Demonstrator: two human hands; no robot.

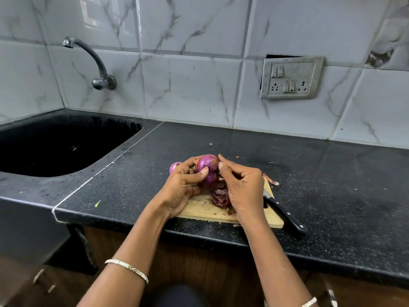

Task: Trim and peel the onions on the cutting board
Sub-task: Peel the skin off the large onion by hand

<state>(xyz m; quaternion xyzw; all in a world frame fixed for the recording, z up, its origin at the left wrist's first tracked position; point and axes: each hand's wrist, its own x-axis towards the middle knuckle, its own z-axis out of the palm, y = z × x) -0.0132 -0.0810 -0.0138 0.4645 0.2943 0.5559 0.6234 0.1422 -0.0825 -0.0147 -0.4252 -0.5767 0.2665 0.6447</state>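
My left hand (181, 187) is wrapped around the red onion (207, 168), thumb pressed across its front, holding it just above the far end of the cutting board (203, 210), while my right hand (241, 187) pinches at the dry skin on its right side. Some papery skin clings near the top, so I judge this one only partly peeled. A heap of peels (220, 196) lies on the board below; a second onion (174, 167) waits behind my left hand, how far peeled I cannot tell. The knife (285, 212) lies along the board's right edge, close to my right wrist. The board sits near the counter's front edge; open counter (332, 173) lies to the right.
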